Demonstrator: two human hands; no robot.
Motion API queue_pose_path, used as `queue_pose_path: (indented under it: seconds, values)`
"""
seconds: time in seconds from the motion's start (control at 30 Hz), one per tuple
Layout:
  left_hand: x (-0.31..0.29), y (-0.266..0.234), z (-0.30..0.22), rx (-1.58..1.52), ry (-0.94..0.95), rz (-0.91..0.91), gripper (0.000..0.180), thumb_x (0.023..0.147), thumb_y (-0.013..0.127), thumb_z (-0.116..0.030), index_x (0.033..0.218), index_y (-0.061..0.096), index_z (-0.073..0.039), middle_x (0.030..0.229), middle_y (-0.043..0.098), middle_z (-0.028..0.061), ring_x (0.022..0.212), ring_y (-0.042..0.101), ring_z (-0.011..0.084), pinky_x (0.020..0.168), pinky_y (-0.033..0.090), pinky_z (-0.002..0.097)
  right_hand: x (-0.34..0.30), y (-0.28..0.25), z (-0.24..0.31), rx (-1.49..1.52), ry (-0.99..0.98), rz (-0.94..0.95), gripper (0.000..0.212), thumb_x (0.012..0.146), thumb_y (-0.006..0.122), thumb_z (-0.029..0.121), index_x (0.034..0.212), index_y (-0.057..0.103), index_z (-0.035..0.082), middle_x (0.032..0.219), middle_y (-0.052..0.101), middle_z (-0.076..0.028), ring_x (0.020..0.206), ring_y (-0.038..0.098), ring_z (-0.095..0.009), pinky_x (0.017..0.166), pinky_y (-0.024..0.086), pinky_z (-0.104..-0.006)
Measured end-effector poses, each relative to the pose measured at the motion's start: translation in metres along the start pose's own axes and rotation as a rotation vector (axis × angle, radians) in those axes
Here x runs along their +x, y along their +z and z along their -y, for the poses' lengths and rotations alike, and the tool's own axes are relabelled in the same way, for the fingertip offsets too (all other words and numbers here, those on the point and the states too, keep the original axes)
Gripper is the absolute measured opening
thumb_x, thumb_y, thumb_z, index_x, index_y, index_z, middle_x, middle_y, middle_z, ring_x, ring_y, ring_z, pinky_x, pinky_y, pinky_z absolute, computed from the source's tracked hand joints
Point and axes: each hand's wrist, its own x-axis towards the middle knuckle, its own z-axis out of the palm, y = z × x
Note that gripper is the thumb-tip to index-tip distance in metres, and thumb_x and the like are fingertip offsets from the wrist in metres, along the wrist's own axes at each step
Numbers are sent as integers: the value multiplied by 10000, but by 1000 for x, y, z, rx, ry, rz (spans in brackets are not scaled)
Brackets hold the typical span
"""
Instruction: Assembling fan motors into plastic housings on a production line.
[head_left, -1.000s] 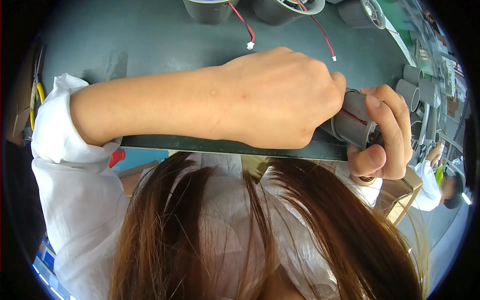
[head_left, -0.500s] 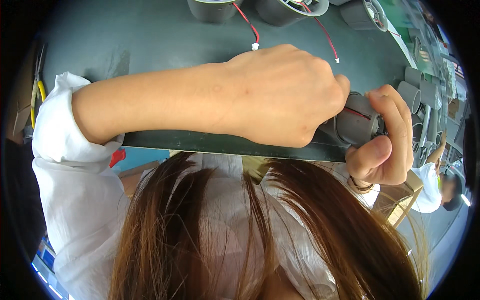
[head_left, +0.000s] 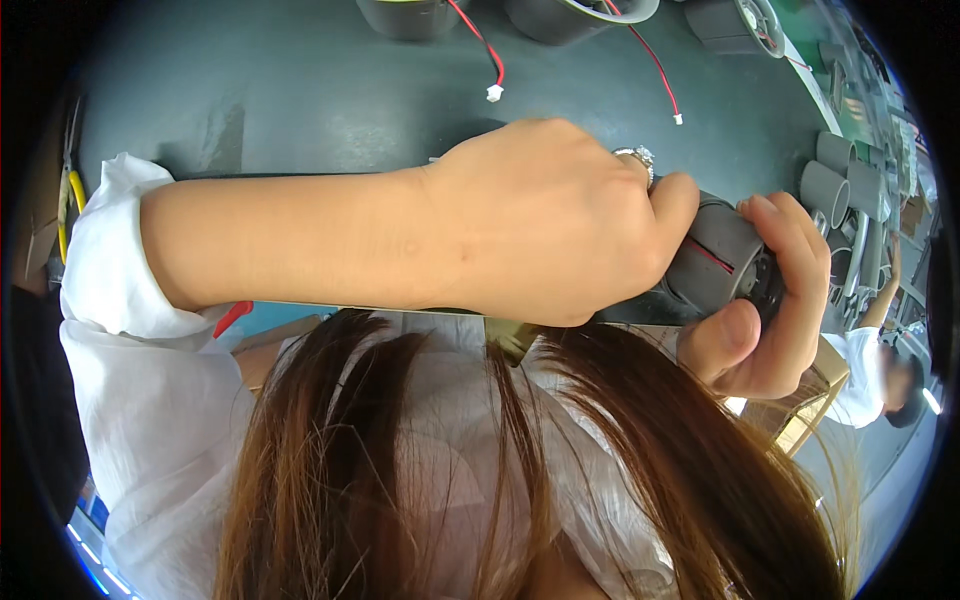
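Observation:
A dark grey cylindrical housing (head_left: 718, 240) is held sideways between my hands, over the bench's near edge. A red and black wire shows in a slot in its side. My left hand (head_left: 560, 220), back up and with a ring on one finger, is closed at the housing's left end and hides that end. At the other end, my right hand (head_left: 790, 335) grips it with bent fingers above and the thumb below. Dark parts show inside the right end.
Grey cups (head_left: 570, 22) with red and black leads stand at the far edge; white connectors (head_left: 494, 93) lie on the dark bench (head_left: 330, 100). Grey tubes (head_left: 826, 190) are stacked at right. Yellow-handled pliers (head_left: 77, 215) are at far left. Another person (head_left: 862, 375) is at right.
My left hand has turned and dropped a little, so its ring now shows. The housing has tilted slightly, while my right hand keeps its grip.

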Motion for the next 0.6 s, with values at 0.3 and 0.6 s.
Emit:
queue_pose_path:
  seconds: [0.3, 0.6]
  values:
    - [-1, 8, -2, 13, 27, -79, 270, 634, 602, -25, 870, 484, 33, 601, 483, 133, 442, 523, 270, 382, 421, 361, -3, 4, -1, -153, 20, -24, 482, 924, 419, 315, 919, 585, -137, 826, 612, -242, 698, 601, -303, 647, 489, -356]
    - [2, 14, -6, 53, 61, -101, 156, 680, 579, -71, 722, 470, 33, 561, 553, 190, 423, 587, 243, 360, 452, 338, 10, -7, -40, 303, -414, 149, 452, 725, 697, 172, 941, 515, -180, 786, 558, -264, 618, 556, -329, 504, 444, -392]
